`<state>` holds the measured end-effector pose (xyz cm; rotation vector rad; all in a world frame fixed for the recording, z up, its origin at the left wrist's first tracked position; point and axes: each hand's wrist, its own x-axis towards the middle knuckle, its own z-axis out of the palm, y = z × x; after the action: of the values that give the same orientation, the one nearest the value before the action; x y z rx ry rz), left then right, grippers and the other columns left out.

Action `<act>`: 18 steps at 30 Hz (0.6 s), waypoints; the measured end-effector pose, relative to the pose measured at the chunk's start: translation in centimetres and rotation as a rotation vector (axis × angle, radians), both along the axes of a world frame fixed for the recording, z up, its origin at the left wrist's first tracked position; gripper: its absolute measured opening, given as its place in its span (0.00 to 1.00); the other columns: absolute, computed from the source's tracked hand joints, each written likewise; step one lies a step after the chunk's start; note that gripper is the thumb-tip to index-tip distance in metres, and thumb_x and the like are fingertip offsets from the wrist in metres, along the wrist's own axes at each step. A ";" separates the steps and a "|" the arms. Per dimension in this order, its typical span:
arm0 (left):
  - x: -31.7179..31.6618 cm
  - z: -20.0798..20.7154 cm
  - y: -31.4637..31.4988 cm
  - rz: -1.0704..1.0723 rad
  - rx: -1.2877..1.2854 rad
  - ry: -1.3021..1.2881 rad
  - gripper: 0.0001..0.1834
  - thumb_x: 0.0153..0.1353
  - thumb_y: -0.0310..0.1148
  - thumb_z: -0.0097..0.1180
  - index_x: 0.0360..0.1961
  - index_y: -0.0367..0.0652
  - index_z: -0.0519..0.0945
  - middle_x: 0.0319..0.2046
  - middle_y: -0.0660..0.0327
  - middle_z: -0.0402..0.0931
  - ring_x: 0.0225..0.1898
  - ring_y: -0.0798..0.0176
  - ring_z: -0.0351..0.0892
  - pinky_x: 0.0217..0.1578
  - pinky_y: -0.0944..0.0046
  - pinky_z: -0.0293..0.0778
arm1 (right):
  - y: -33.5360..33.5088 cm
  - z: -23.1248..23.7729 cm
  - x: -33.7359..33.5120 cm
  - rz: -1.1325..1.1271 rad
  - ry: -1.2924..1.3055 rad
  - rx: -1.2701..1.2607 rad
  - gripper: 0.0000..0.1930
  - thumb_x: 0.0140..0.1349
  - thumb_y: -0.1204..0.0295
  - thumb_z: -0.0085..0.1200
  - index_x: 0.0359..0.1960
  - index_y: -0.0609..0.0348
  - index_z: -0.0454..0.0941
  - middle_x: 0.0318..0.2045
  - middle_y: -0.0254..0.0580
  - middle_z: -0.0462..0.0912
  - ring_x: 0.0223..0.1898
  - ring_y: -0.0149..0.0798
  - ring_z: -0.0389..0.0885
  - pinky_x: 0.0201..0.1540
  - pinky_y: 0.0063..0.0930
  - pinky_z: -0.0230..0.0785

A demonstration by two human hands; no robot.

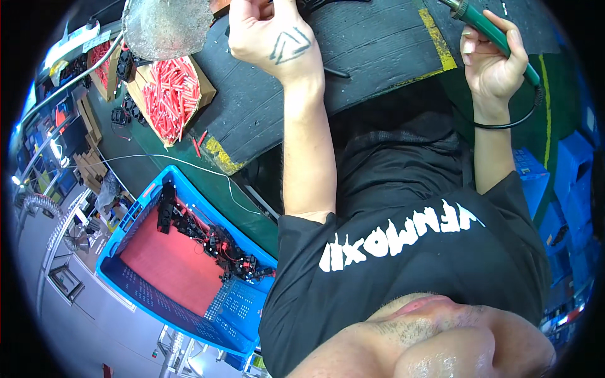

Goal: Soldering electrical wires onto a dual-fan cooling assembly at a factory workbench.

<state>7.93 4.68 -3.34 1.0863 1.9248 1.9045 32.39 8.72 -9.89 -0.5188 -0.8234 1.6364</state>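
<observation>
My right hand (495, 79) is closed round the green handle of a soldering iron (484, 26), held at the upper right by the table's edge. Its metal front end points up and left, and a black cord (513, 125) loops down from its rear. My left hand (277, 47), with dark lines drawn on its back, is over the dark worktable (372, 53) at the top edge. Its fingers are curled and partly cut off by the picture's edge, so what they grip cannot be made out. Black items (324, 5) lie just right of them.
Left of my left arm, a cardboard box (205, 94) holds many red-and-white sticks (171, 94). A cloudy see-through sheet (167, 28) hangs beside it. Lower left, a blue crate (104, 268) holds black parts with wires (220, 249). Yellow tape (438, 41) marks the worktable.
</observation>
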 end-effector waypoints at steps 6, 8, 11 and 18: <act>-0.4 0.9 -0.6 -0.043 0.079 -0.198 0.03 0.59 0.21 0.59 0.35 0.35 0.80 0.28 0.63 0.81 0.27 0.75 0.76 0.31 0.76 0.71 | -0.5 0.7 -2.2 -0.136 -0.110 -0.159 0.20 0.67 0.57 0.37 0.42 0.62 0.74 0.25 0.48 0.80 0.20 0.35 0.76 0.17 0.22 0.66; 0.2 1.0 0.0 -0.167 0.273 -0.447 0.03 0.58 0.21 0.59 0.35 0.35 0.80 0.29 0.63 0.81 0.27 0.75 0.76 0.30 0.76 0.71 | -0.1 -0.3 -0.5 0.009 0.006 0.005 0.23 0.67 0.60 0.34 0.47 0.66 0.76 0.30 0.55 0.81 0.25 0.39 0.78 0.22 0.24 0.69; -0.4 0.4 -0.1 -0.040 0.039 0.064 0.04 0.57 0.21 0.61 0.34 0.36 0.80 0.29 0.64 0.80 0.27 0.76 0.75 0.30 0.77 0.70 | -0.1 -0.3 -0.8 0.004 -0.016 0.018 0.22 0.67 0.60 0.35 0.47 0.66 0.76 0.29 0.54 0.81 0.26 0.38 0.78 0.22 0.24 0.69; -0.5 -0.1 -0.2 0.004 -0.008 0.066 0.03 0.56 0.21 0.62 0.32 0.36 0.80 0.25 0.67 0.78 0.25 0.78 0.71 0.27 0.77 0.67 | -0.2 0.0 -1.1 -0.003 -0.028 -0.010 0.22 0.67 0.60 0.35 0.47 0.66 0.76 0.29 0.54 0.81 0.25 0.39 0.79 0.22 0.24 0.69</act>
<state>7.39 4.46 -3.45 1.1571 1.9688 1.8849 31.32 8.47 -9.85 -0.5507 -0.8353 1.6340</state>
